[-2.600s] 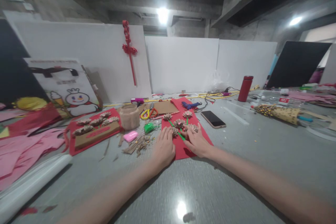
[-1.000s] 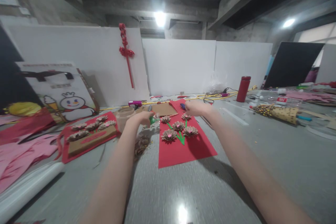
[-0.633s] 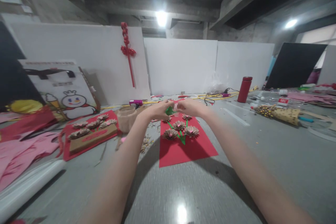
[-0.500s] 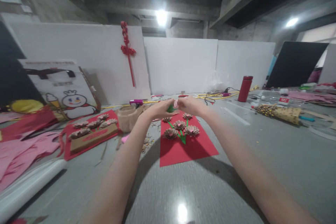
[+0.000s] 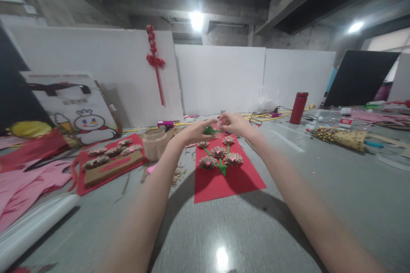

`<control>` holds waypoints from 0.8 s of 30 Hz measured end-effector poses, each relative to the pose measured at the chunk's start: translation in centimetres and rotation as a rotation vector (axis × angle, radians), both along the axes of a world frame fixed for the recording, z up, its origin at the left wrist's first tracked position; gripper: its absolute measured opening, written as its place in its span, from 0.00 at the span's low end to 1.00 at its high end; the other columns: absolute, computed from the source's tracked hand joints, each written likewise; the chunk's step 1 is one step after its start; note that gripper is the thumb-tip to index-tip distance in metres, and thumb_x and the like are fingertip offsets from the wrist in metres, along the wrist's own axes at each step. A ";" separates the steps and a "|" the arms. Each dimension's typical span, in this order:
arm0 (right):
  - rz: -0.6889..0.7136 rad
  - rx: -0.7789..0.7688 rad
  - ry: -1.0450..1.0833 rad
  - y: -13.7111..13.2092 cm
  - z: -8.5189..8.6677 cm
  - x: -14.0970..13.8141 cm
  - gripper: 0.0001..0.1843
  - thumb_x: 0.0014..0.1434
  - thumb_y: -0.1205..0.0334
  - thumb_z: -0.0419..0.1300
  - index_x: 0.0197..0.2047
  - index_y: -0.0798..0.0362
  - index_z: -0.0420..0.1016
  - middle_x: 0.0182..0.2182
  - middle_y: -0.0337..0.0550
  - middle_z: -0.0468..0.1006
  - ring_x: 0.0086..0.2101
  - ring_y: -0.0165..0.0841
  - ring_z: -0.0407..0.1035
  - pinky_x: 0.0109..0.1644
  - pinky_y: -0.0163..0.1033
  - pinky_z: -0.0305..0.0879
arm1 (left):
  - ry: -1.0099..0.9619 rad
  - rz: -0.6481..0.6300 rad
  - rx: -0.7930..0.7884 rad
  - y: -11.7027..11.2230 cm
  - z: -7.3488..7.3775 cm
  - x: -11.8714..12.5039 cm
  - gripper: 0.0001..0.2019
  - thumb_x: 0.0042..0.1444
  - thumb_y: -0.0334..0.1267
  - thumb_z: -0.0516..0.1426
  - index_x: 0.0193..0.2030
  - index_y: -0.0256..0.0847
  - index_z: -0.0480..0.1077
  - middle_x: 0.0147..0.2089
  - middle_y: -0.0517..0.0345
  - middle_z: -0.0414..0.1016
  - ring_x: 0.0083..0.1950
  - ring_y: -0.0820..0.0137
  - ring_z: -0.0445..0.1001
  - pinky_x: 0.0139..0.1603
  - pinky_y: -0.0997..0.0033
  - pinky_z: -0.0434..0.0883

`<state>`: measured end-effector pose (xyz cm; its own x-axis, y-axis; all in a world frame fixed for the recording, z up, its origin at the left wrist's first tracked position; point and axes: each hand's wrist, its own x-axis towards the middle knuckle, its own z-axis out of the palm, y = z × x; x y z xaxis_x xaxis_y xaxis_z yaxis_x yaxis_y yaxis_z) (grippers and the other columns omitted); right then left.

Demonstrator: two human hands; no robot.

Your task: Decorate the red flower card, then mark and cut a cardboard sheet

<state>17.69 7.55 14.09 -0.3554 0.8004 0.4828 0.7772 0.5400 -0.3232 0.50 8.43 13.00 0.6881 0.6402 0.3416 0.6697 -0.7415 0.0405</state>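
Fingers of your left hand (image 5: pixel 195 131) curl around a green lump (image 5: pixel 209 130), partly hiding it, above the far end of the red sheet (image 5: pixel 233 184). Your right hand (image 5: pixel 237 124) bends beside it, its grip too blurred to tell. Your left forearm (image 5: pixel 152 204) partly covers a pink lump (image 5: pixel 151 169) left of the sheet.

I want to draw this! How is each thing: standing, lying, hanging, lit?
Green lump: in left hand, drawn out toward right hand
Red sheet: flat
Brown jar: standing, lid unclear
Red bottle: upright
Snowman picture: leaning
Red decoration: hanging
Spotted cone: lying sideways
Plastic roll: rolled up
Ceiling light: lit
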 end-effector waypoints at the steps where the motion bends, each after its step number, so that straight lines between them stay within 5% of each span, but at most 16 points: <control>1: -0.001 -0.005 -0.016 0.1 0.0 0.0 0.09 0.45 0.70 0.54 0.33 0.56 0.69 0.28 0.42 0.75 0.29 0.27 0.67 0.32 0.29 0.58 | -0.004 0.001 -0.004 -0.1 0.0 0.0 0.21 0.48 0.43 0.50 0.51 0.43 0.54 0.29 0.61 0.67 0.28 0.73 0.64 0.28 0.75 0.58; 15: 0.014 0.050 0.001 0.1 -0.2 0.1 0.11 0.42 0.74 0.53 0.31 0.56 0.70 0.24 0.38 0.74 0.26 0.25 0.66 0.29 0.27 0.57 | -0.048 0.032 0.030 0.6 -0.4 -0.1 0.14 0.46 0.40 0.49 0.42 0.41 0.57 0.31 0.59 0.63 0.31 0.71 0.62 0.28 0.75 0.57; 24: -0.003 0.051 -0.011 0.4 -0.1 0.2 0.15 0.45 0.72 0.52 0.35 0.53 0.74 0.32 0.40 0.76 0.32 0.27 0.67 0.35 0.28 0.57 | -0.087 0.069 -0.034 0.4 -0.2 0.1 0.16 0.45 0.42 0.48 0.41 0.38 0.56 0.31 0.58 0.62 0.31 0.70 0.62 0.28 0.74 0.58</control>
